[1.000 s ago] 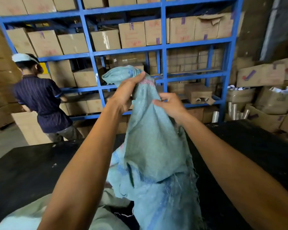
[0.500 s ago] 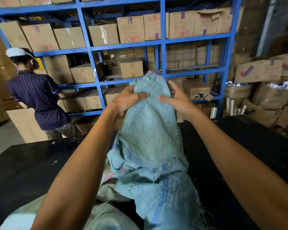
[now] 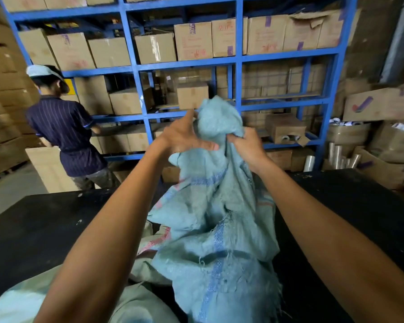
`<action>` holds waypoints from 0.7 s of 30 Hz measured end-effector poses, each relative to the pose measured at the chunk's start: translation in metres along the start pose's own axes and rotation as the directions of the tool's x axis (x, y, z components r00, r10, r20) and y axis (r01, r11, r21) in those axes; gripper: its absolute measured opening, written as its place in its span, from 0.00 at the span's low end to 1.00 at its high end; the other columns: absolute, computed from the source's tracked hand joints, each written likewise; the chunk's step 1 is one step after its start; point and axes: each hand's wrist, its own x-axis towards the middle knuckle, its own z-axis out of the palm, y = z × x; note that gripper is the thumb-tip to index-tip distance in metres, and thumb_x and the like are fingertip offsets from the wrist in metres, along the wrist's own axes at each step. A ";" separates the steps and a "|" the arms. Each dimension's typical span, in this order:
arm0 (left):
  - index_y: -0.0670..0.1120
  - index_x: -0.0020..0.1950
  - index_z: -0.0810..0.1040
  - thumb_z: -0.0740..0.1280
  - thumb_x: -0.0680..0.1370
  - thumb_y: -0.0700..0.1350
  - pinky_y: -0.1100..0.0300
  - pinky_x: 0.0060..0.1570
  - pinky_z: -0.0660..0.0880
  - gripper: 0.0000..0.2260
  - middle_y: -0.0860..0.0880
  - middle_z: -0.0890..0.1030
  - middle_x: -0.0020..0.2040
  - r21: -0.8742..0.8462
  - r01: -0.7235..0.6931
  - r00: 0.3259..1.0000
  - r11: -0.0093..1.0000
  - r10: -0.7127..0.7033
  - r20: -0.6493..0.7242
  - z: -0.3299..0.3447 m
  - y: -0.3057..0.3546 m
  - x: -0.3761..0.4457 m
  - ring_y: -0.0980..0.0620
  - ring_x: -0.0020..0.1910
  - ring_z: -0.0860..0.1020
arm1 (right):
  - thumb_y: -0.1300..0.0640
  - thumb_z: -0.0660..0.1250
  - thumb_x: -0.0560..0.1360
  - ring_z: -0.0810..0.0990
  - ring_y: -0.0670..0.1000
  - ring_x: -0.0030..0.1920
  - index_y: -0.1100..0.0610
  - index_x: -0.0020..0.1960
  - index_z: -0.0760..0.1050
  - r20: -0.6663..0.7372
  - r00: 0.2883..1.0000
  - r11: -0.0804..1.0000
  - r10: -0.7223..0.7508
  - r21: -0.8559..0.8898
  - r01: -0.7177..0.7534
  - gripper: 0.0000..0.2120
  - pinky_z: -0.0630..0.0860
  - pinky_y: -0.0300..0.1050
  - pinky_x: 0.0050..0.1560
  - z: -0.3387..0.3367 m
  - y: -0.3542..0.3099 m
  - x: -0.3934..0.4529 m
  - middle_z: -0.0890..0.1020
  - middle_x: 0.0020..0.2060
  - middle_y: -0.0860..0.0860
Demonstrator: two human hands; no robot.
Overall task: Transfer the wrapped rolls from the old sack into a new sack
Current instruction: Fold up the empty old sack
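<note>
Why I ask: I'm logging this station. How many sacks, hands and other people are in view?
Sacks: 2 (blue-green sack, pale sack under it)
Hands: 2 (left hand, right hand)
Other person: 1
Total: 5

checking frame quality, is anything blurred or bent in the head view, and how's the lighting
Head view: the left hand is slightly motion-smeared, the right hand and the sack sharper; the blue rack uprights bow from wide-angle distortion; light is dim and soft, and the black table is nearly featureless.
</note>
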 end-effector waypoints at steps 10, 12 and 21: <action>0.47 0.56 0.77 0.73 0.71 0.47 0.44 0.65 0.69 0.15 0.46 0.80 0.56 0.524 0.261 0.958 0.811 -0.285 -0.036 0.058 -0.053 0.004 0.42 0.63 0.76 | 0.55 0.66 0.74 0.83 0.56 0.50 0.53 0.49 0.80 -0.173 0.956 0.936 0.235 0.304 -0.175 0.07 0.80 0.54 0.51 -0.025 -0.003 0.031 0.84 0.48 0.53; 0.50 0.59 0.78 0.66 0.75 0.41 0.38 0.68 0.64 0.14 0.43 0.75 0.61 0.550 0.362 0.928 0.753 -0.234 -0.289 0.038 -0.050 0.012 0.39 0.67 0.70 | 0.54 0.64 0.75 0.82 0.57 0.49 0.51 0.44 0.78 -0.167 0.933 0.894 0.318 0.380 -0.236 0.05 0.79 0.53 0.51 -0.031 -0.001 0.031 0.83 0.47 0.53; 0.53 0.65 0.75 0.65 0.80 0.50 0.46 0.61 0.67 0.13 0.45 0.69 0.64 0.095 0.075 0.492 0.993 0.046 -0.869 -0.006 -0.004 0.040 0.46 0.62 0.69 | 0.59 0.58 0.81 0.84 0.50 0.31 0.59 0.46 0.79 0.277 0.918 0.679 0.284 0.619 -0.396 0.12 0.80 0.39 0.31 -0.051 -0.021 0.028 0.84 0.30 0.52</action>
